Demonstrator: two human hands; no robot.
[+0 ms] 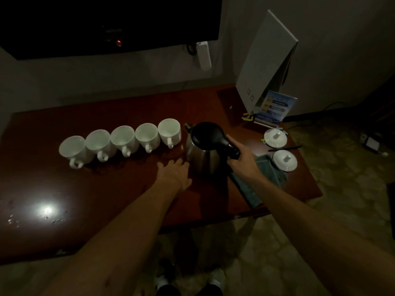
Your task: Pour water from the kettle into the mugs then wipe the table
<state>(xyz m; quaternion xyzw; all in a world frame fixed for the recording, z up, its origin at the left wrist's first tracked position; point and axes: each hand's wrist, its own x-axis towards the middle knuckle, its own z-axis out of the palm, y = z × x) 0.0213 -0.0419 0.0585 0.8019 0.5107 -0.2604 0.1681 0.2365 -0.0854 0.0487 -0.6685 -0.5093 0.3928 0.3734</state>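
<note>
A steel kettle (199,154) with a black lid and handle stands upright on the dark red table (128,189), its spout towards the mugs. My right hand (242,158) is closed around the kettle's black handle. My left hand (174,174) lies flat on the table just left of the kettle, fingers spread, holding nothing. Several white mugs (123,138) stand in a row left of the kettle, handles towards me. A grey-blue cloth (265,174) lies folded on the table under my right forearm.
Two white lids (275,137) (285,160) and a dark pen (285,148) lie at the table's right edge. A tall white card stand (265,67) and a blue leaflet (274,108) stand at the back right. Water drops glint at the front left (47,210).
</note>
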